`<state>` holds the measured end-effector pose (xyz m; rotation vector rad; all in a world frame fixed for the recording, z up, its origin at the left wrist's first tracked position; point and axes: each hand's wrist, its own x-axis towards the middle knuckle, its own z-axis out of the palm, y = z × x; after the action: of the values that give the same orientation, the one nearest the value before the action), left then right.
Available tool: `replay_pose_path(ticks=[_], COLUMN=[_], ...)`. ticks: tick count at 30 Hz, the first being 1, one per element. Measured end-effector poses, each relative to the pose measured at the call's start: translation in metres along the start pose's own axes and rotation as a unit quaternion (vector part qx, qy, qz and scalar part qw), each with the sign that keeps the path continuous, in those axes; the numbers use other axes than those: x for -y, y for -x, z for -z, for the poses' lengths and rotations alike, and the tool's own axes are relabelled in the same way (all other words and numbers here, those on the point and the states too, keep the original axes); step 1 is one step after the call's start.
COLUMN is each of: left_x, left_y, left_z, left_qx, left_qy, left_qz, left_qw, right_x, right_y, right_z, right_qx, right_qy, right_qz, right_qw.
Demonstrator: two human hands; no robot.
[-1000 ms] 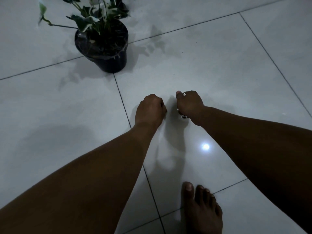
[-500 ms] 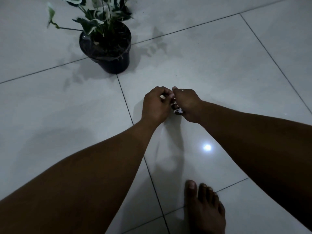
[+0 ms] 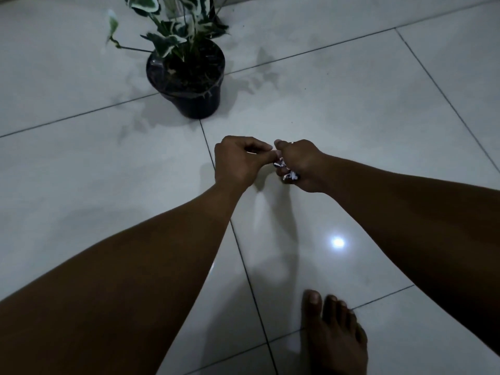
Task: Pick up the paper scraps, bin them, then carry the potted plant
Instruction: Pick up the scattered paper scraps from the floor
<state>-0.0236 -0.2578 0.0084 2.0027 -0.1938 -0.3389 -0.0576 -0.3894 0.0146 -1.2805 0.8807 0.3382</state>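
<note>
My right hand point(image 3: 303, 166) grips a crumpled bunch of white printed paper scraps point(image 3: 287, 173), which poke out under its curled fingers. My left hand point(image 3: 238, 162) is right beside it, with thumb and fingertips pinched together against the top of the right fist, seemingly on a small scrap. Both hands hover low over the pale tiled floor point(image 3: 351, 109). The potted plant point(image 3: 194, 104), a black pot with green-and-white leaves, stands on the floor beyond my left hand, untouched.
My bare foot point(image 3: 334, 336) stands on the tiles at the bottom right. A bright lamp reflection point(image 3: 338, 242) shines on the glossy floor between foot and hands. No bin is in view.
My two hands, apart as fists near the floor a second ago, came together and lifted slightly. The left fingertips now meet the right fist. The view tilted, showing more of the plant.
</note>
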Motion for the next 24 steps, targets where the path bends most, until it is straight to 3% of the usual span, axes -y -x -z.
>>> replay_pose_path(ticks=[6,14,20,24], left_x=[0.003,0.001,-0.003,-0.030], left_y=[-0.011,-0.016,-0.028,-0.028], left_z=[0.013,0.010,0.019,0.040], left_qx=[0.099,0.132,0.087,0.123], left_qy=[-0.017,-0.038,-0.212,-0.264], left_qz=[0.001,0.009,0.086,0.147], left_qw=[0.995,0.991,0.970,0.945], right_x=[0.001,0.003,0.008,0.026], right_y=[-0.002,-0.008,-0.011,0.013], right_z=[0.000,-0.004,-0.004,0.005], right_qx=[0.062,-0.028,-0.054,-0.075], right_qy=[0.022,0.016,0.052,0.148], right_qz=[-0.009,0.020,0.017,-0.001], right_qw=[0.998,0.999,0.997,0.986])
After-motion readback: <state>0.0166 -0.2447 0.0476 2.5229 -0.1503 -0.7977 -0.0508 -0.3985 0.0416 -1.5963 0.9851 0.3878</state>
